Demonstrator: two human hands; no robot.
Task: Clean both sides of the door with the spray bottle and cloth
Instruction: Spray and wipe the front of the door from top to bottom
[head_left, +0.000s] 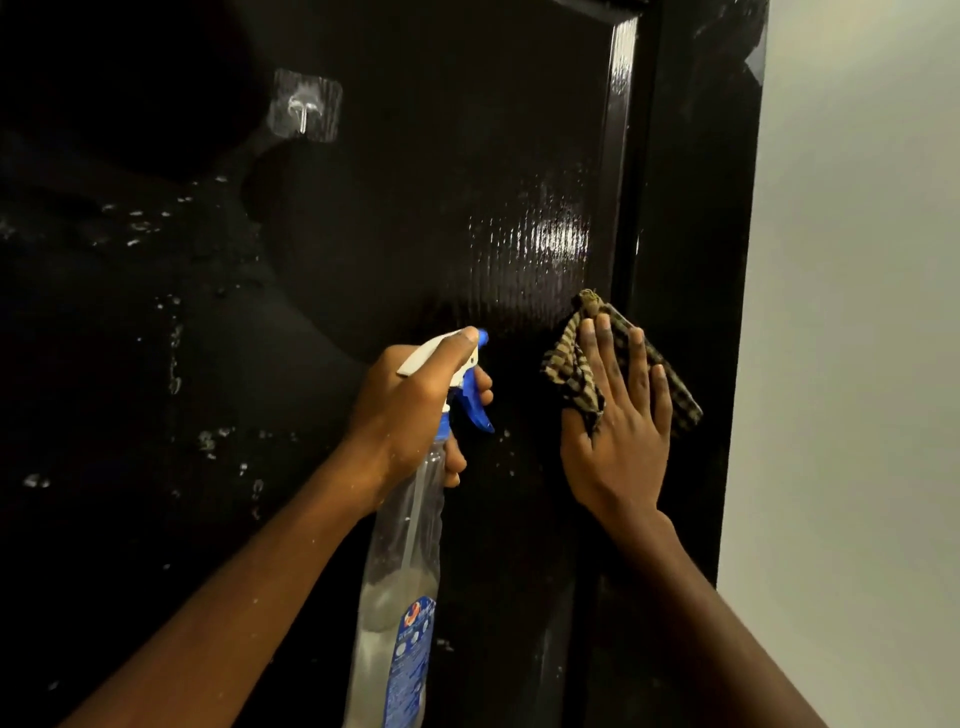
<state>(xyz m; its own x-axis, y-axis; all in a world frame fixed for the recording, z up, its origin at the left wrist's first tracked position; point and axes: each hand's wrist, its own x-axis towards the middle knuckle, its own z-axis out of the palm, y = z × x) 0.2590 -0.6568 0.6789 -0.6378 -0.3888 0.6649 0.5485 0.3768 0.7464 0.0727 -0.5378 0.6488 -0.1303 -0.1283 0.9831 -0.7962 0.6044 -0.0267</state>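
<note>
A glossy black door (415, 208) fills most of the head view, with wet droplets and streaks across its left and middle. My left hand (410, 415) grips the neck of a clear spray bottle (397, 587) with a white and blue trigger head, nozzle aimed at the door. My right hand (621, 431) lies flat, fingers spread, pressing a brown and black checked cloth (571, 369) against the door near its right edge. The hand covers the middle of the cloth.
A clear adhesive hook (306, 106) is stuck on the door at upper left. The black door frame (691, 260) runs down beside the cloth. A pale wall (857, 364) stands at the right.
</note>
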